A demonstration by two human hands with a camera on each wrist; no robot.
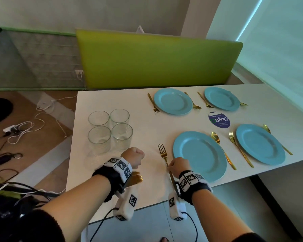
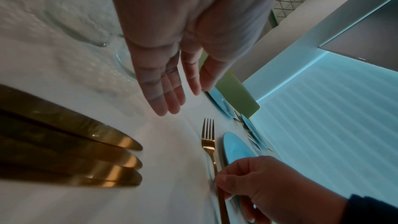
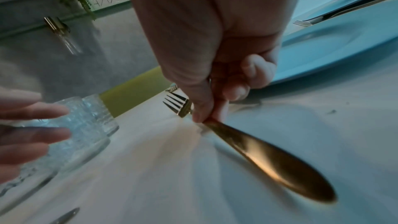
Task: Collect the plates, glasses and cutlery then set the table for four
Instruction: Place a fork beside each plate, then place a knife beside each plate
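pinching the gold fork point(image 1: 163, 155) mid-handle in the right hand point(image 1: 177, 165), tines lying ahead beside the near plate point(image 1: 199, 154), left hand point(image 2: 172, 74) hanging open, empty.

White rectangular tabletop point(image 1: 122, 102) before a lime-green upholstered bench back point(image 1: 156, 62); brown wood-look floor point(image 1: 47, 137) strewn with white cables point(image 1: 33, 124); pale translucent window blind point(image 1: 278, 49), blue-lit.
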